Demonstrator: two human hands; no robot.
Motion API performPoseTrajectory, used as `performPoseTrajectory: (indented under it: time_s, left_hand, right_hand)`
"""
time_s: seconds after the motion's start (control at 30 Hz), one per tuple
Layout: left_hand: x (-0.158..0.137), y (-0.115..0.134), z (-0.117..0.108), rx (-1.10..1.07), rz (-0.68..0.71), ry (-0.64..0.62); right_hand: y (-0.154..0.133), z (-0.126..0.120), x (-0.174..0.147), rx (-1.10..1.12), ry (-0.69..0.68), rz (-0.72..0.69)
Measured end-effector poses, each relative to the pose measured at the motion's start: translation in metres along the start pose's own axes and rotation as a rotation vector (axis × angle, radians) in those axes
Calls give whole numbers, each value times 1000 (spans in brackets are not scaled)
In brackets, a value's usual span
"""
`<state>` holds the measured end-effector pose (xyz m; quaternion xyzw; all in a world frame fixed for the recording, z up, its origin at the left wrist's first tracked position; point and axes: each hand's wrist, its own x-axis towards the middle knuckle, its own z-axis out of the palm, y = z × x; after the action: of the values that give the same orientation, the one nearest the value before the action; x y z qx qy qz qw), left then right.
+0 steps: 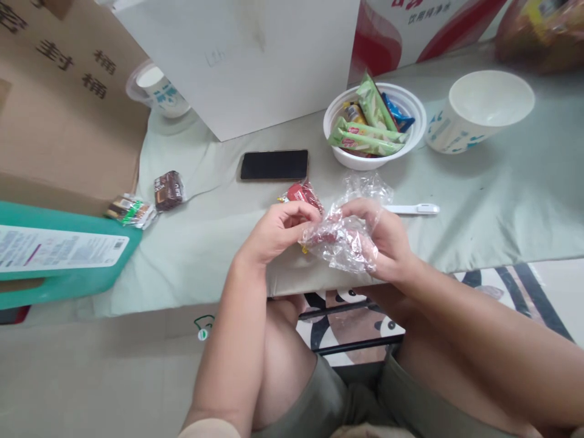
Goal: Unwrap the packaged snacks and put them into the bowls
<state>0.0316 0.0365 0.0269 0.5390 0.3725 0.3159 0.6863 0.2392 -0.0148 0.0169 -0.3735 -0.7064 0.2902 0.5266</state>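
Note:
A crinkled clear plastic bag [347, 258] is held between my two hands above the table's near edge. Something dark red shows through the film, with a bit of yellow at its left end. My left hand [285, 228] pinches the bag's left edge with thumb and fingertips. Curled round the right side of the bag is my right hand [385, 237]. A red wrapped snack [301, 193] lies just beyond my left fingers, partly hidden by them. More loose clear film [368, 184] spreads behind my right hand, beside a white stick-like tool [415, 209].
Beyond my hands are a black phone [274, 165], a white bowl [329, 129] of wrapped snacks and a paper cup [460, 128]. Two small packaged snacks, one brown [168, 190], one striped [132, 210], lie left. White [274, 67] and brown boxes [68, 121] stand behind.

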Motion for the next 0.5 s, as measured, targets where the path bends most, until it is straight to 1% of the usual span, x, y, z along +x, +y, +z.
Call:
performPoseTrajectory:
  time_s: [0.13,0.27,0.37,0.43,0.5]
  left_hand:
    - [0,1,-8,-23,25,103]
    - [-1,1,-9,22,34,151]
    - [-1,1,-5,33,19,121]
    - [1,2,-3,40,-6,62]
    - [2,3,-1,57,9,34]
  right_hand:
    - [0,0,0,-18,19,31]
    - [8,5,-4,-8,-12,-4]
    - [14,10,-7,39,-19,-54]
    - [13,13,-8,9,20,-68]
    - [9,13,-7,-61,83,-34]
